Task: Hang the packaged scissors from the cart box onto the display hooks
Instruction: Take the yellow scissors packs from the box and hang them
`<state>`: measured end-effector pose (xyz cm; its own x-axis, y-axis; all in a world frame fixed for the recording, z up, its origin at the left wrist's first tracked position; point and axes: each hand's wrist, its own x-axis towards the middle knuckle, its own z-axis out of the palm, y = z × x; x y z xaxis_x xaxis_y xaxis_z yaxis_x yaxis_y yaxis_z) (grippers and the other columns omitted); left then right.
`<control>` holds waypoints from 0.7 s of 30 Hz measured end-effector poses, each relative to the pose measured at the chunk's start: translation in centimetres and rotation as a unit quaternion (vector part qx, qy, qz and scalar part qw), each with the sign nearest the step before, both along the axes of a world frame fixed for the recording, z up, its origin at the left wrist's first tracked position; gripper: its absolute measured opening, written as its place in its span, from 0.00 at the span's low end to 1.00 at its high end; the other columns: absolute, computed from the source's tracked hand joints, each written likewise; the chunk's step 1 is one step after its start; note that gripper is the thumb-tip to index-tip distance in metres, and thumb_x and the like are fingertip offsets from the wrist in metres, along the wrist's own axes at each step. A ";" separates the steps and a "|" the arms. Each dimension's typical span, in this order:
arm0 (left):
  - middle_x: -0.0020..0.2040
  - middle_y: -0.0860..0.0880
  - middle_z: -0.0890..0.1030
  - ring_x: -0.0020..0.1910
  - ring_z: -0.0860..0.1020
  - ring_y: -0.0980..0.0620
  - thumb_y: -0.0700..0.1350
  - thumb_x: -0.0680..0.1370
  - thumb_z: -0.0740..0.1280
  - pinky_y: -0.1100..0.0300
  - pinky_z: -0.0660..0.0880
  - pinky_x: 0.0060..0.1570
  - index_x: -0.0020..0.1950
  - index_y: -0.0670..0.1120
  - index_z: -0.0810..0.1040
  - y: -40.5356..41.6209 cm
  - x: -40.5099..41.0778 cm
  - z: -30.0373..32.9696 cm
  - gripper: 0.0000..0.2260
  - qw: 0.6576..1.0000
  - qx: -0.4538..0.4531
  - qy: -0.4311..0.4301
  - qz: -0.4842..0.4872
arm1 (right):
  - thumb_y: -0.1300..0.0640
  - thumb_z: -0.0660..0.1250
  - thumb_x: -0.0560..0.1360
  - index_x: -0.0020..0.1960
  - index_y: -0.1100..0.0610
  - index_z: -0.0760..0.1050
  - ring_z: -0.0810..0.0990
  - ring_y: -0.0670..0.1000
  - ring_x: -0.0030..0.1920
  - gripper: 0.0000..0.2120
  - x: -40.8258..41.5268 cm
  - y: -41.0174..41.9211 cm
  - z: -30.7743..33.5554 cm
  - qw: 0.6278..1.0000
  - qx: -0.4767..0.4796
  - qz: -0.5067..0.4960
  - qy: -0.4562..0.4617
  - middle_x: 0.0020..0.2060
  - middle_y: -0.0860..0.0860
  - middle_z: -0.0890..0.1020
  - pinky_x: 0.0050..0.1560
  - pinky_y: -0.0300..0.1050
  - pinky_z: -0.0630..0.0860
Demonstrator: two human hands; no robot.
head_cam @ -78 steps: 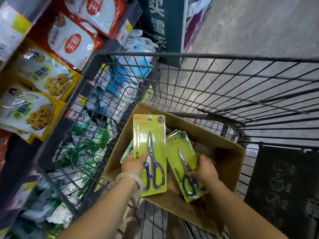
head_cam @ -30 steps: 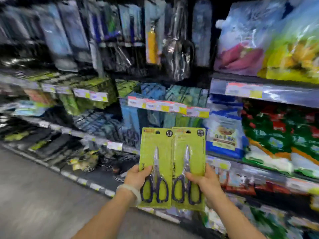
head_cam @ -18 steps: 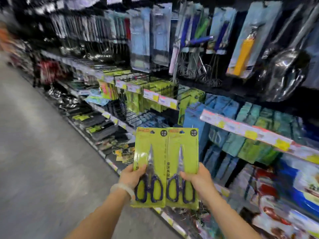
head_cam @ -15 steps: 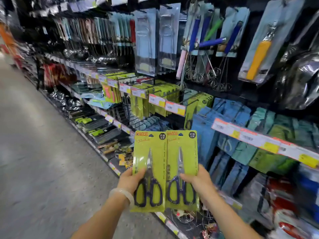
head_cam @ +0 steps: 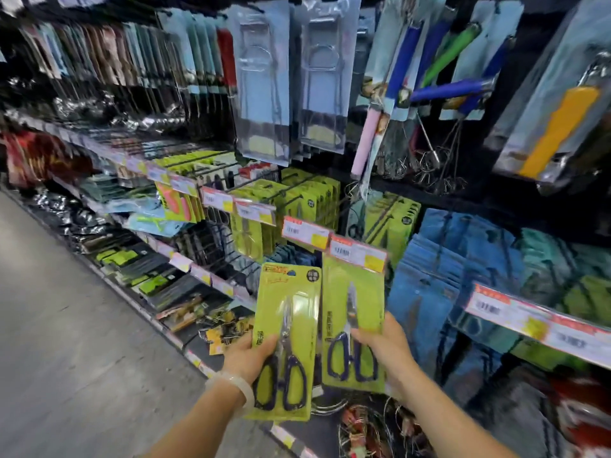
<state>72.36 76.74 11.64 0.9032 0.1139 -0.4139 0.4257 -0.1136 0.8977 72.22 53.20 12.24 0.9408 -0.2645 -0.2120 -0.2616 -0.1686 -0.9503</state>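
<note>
A: Start with the wall. The display rack (head_cam: 330, 200) is crowded, rows of green cards (head_cam: 310, 196) already hanging on the display hooks (head_cam: 287, 193) behind the price tags (head_cam: 305, 231). That is where I think trouble lies.

B: How so?

A: The hook tips sit behind those tags, so a card pushed in blind could snag a tag or knock a neighbour off. The blue packs (head_cam: 439, 259) hang just to the right, and a drift that way would put scissors on the wrong peg.

B: And the two packs being carried?

A: Both are up in front of the rack, well clear of any hook. The left scissors pack (head_cam: 287, 335) is held low by the left hand (head_cam: 246, 357), thumb across the front of the card and fingers behind. The right scissors pack (head_cam: 353, 322) sits a little higher, its top edge hidden behind a price tag, pinched near the handles by the right hand (head_cam: 385, 348).

B: Both hands full, then.

A: Yes (which is the awkward part). With no spare hand to steady a hook or part the hanging cards, each pack has to be threaded one-handed from its bottom end, so the top can swing and miss.

B: Smallest worry?

A: The hang hole (head_cam: 291, 273) at the top of the left card. It is small, and I cannot see the right card's hole at all.
</note>
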 end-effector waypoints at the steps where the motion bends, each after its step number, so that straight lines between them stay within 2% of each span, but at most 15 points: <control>1: 0.47 0.46 0.85 0.49 0.82 0.43 0.54 0.69 0.72 0.44 0.76 0.58 0.45 0.49 0.83 0.0 0.9 -0.3 0.10 1.000 -0.001 0.004 -0.012 | 0.63 0.73 0.70 0.57 0.58 0.71 0.79 0.51 0.51 0.19 0.5 -0.2 0.0 1.000 -0.005 -0.017 -0.009 0.51 0.51 0.80 0.51 0.45 0.74; 3: 0.46 0.47 0.85 0.49 0.82 0.44 0.53 0.71 0.72 0.45 0.76 0.58 0.46 0.50 0.83 -0.3 2.3 0.1 0.09 0.999 -0.005 0.019 -0.039 | 0.62 0.73 0.69 0.57 0.59 0.72 0.79 0.52 0.52 0.19 1.3 -0.6 -0.1 0.999 0.008 -0.050 -0.012 0.52 0.53 0.81 0.54 0.47 0.75; 6: 0.45 0.44 0.85 0.47 0.82 0.44 0.45 0.75 0.69 0.49 0.77 0.55 0.46 0.47 0.82 -0.7 4.1 1.0 0.03 0.997 -0.011 0.012 -0.080 | 0.64 0.72 0.70 0.55 0.59 0.71 0.78 0.53 0.50 0.16 1.9 -0.2 -0.3 0.996 0.026 -0.080 0.006 0.50 0.54 0.80 0.53 0.46 0.73; 9: 0.45 0.43 0.84 0.46 0.81 0.45 0.44 0.76 0.69 0.49 0.78 0.54 0.50 0.41 0.82 -0.2 5.7 1.3 0.07 0.992 0.003 0.013 -0.125 | 0.64 0.72 0.71 0.52 0.59 0.71 0.77 0.52 0.49 0.13 2.3 0.7 -0.9 0.994 0.020 -0.099 0.030 0.50 0.54 0.80 0.52 0.45 0.73; 12: 0.55 0.45 0.83 0.55 0.79 0.45 0.50 0.74 0.69 0.47 0.74 0.62 0.56 0.44 0.80 0.8 7.2 1.6 0.14 0.984 0.036 -0.003 -0.172 | 0.61 0.71 0.73 0.51 0.57 0.73 0.77 0.51 0.51 0.10 3.5 1.3 -1.2 0.992 0.047 -0.113 0.031 0.53 0.53 0.80 0.57 0.47 0.73; 14: 0.61 0.48 0.79 0.61 0.76 0.45 0.56 0.73 0.68 0.46 0.70 0.66 0.62 0.46 0.77 1.7 8.1 1.2 0.21 0.977 0.065 -0.006 -0.204 | 0.54 0.69 0.74 0.61 0.60 0.69 0.75 0.51 0.58 0.19 4.4 1.6 -1.4 0.989 0.054 -0.134 0.044 0.61 0.50 0.76 0.65 0.50 0.71; 15: 0.60 0.49 0.79 0.61 0.75 0.46 0.56 0.73 0.68 0.47 0.70 0.66 0.62 0.47 0.77 1.9 8.4 1.3 0.20 0.975 0.066 -0.002 -0.213 | 0.49 0.68 0.74 0.66 0.61 0.66 0.74 0.52 0.62 0.26 4.9 1.7 -1.7 0.986 0.044 -0.152 0.056 0.64 0.51 0.74 0.67 0.51 0.70; 17: 0.54 0.49 0.81 0.55 0.78 0.48 0.51 0.76 0.67 0.51 0.72 0.62 0.55 0.47 0.79 2.3 8.8 1.5 0.12 0.970 0.069 -0.005 -0.233 | 0.42 0.63 0.75 0.72 0.62 0.62 0.72 0.56 0.66 0.33 5.6 1.5 -2.6 0.980 0.028 -0.188 0.067 0.68 0.56 0.72 0.69 0.52 0.68; 18: 0.50 0.49 0.82 0.50 0.79 0.50 0.49 0.76 0.67 0.55 0.74 0.57 0.51 0.46 0.80 2.4 9.1 1.3 0.09 0.968 0.071 -0.009 -0.242 | 0.41 0.61 0.75 0.73 0.62 0.60 0.71 0.57 0.67 0.35 5.5 1.7 -2.5 0.976 0.017 -0.201 0.075 0.69 0.57 0.70 0.69 0.51 0.67; 20: 0.44 0.48 0.82 0.42 0.77 0.53 0.45 0.77 0.67 0.61 0.73 0.43 0.46 0.44 0.80 2.4 9.1 1.2 0.05 0.965 0.060 -0.024 -0.255 | 0.41 0.58 0.77 0.74 0.64 0.57 0.68 0.58 0.69 0.35 4.8 2.8 -2.1 0.969 0.000 -0.223 0.106 0.71 0.58 0.68 0.69 0.49 0.66; 21: 0.43 0.48 0.81 0.42 0.77 0.52 0.44 0.77 0.67 0.62 0.71 0.43 0.46 0.44 0.79 2.3 9.0 1.0 0.04 0.964 0.050 -0.028 -0.260 | 0.41 0.57 0.78 0.73 0.63 0.59 0.69 0.58 0.68 0.33 4.2 3.4 -2.1 0.970 0.004 -0.214 0.117 0.69 0.58 0.69 0.67 0.49 0.66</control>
